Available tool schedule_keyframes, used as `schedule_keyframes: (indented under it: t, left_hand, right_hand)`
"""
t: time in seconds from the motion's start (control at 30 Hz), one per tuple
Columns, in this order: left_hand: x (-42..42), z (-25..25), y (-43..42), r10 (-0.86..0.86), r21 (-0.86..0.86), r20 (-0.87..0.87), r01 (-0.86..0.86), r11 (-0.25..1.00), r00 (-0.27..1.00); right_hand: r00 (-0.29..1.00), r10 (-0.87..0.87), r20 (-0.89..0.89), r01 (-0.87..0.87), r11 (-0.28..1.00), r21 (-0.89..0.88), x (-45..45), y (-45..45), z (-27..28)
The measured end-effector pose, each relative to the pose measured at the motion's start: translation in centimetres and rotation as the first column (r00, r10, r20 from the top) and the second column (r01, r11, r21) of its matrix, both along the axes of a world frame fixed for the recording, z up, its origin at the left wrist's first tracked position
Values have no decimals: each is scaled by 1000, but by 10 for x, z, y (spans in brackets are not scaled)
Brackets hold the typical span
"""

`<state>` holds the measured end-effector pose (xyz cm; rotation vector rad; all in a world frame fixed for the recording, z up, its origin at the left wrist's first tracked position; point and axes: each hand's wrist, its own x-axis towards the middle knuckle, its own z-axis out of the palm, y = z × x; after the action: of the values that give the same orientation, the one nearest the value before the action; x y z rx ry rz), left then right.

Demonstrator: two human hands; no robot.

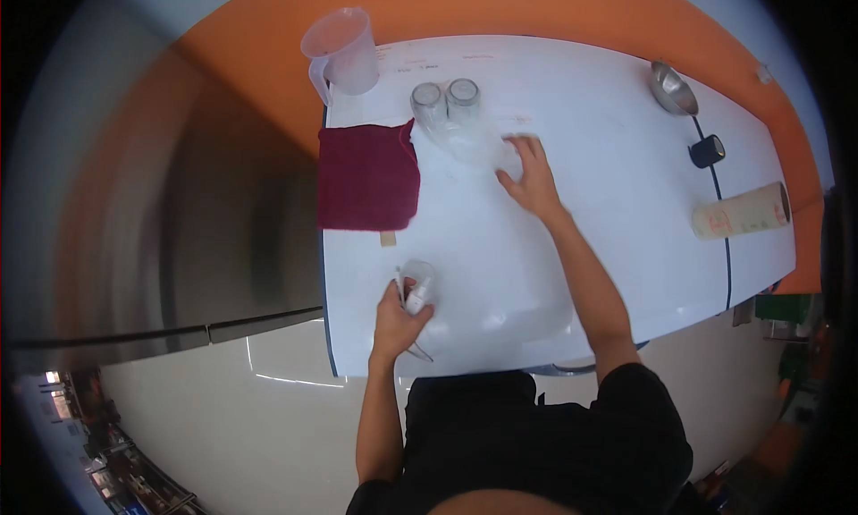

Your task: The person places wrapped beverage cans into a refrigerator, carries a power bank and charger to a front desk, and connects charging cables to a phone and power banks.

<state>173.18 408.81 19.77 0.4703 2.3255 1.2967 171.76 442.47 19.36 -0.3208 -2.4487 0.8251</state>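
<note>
White table (626, 211) stood by orange wall (554, 10) | left hand (399, 325) gripped whitish item (417, 293) | right hand (534, 186) open near clear plastic (466, 141)

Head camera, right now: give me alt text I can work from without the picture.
Left hand holds a small white and clear item over a white table; right hand is open beside clear plastic near two containers. Maroon cloth and jug lie left; metal bowl and tube, far right.

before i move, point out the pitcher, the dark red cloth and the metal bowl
Pitcher (357, 66): head view, on its side wall
Dark red cloth (368, 177): head view, on its middle
Metal bowl (672, 92): head view, on its body
</note>
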Motion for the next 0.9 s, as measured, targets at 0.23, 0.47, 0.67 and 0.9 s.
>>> schedule_keyframes:
  t: [0.23,0.47,0.67,0.9]
  left_hand:
    - [-32,7,30,-191,-246,0,185,951,981]
    - [-43,24,24,-243,-486,-127,153,860,962]
    - [-40,27,7,-228,-421,-154,144,895,961]
    - [-28,15,-19,-162,-240,-245,102,965,956]
  right_hand:
    - [786,210,582,-551,666,503,-170,20,86]
    - [642,304,704,-689,631,356,-205,30,60]
    - [759,326,563,-492,854,169,-191,50,53]
    - [776,351,524,-39,856,-515,-131,32,52]
